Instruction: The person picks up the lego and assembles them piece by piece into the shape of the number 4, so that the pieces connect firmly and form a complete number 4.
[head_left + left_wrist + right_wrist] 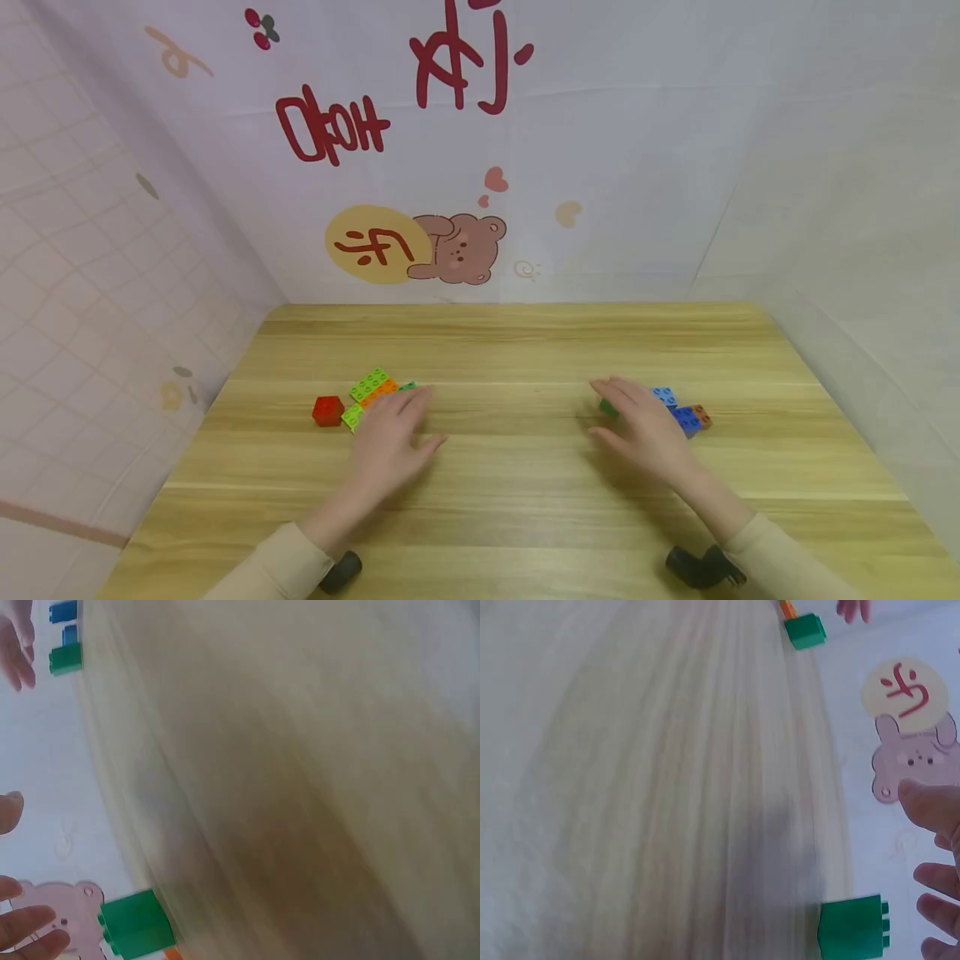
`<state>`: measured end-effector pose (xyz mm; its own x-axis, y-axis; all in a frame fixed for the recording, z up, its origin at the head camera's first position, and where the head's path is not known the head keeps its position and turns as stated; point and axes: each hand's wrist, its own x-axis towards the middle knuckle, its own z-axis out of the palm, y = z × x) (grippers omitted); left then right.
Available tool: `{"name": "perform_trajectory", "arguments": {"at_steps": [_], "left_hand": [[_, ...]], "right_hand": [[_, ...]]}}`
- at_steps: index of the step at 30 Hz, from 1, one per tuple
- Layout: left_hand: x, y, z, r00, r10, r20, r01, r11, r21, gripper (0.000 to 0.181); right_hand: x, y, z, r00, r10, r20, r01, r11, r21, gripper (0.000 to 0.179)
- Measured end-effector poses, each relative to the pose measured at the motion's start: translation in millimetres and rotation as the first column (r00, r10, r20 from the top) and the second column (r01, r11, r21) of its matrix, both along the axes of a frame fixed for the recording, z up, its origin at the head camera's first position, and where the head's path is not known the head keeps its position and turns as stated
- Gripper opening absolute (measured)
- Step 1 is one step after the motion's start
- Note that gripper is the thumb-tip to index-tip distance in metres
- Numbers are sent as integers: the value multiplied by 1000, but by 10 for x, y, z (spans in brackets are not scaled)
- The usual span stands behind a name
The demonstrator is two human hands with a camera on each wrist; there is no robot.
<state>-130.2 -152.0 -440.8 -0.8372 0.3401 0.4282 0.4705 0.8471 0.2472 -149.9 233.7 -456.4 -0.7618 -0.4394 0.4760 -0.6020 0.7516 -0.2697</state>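
At centre left of the head view, the left hand hangs by lime-green bricks, an orange brick and a green brick, with a red brick further left. At centre right, the right hand hangs by a second green brick, a light-blue brick, a dark-blue brick and a brown brick on the table. Both hands are loosely spread and hold nothing. This looks like a reaching step; picking up a brick would call for lowering the fingers and pinching its sides.
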Motion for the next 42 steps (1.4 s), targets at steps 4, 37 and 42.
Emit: {"name": "perform_trajectory", "arguments": {"at_steps": [4,37,42], "left_hand": [[-44,-87,-2,999,15,-43,-14,1000,24,66],[-278,-312,-126,931,125,343,-256,893,371,76],[-313,-310,-151,916,120,383,-282,872,400,75]], "right_hand": [[-28,59,5,1000,-4,17,5,998,-58,68],[-114,95,-192,906,-170,387,288,919,-268,69],[-128,97,-235,885,-185,426,322,905,-276,70]]}}
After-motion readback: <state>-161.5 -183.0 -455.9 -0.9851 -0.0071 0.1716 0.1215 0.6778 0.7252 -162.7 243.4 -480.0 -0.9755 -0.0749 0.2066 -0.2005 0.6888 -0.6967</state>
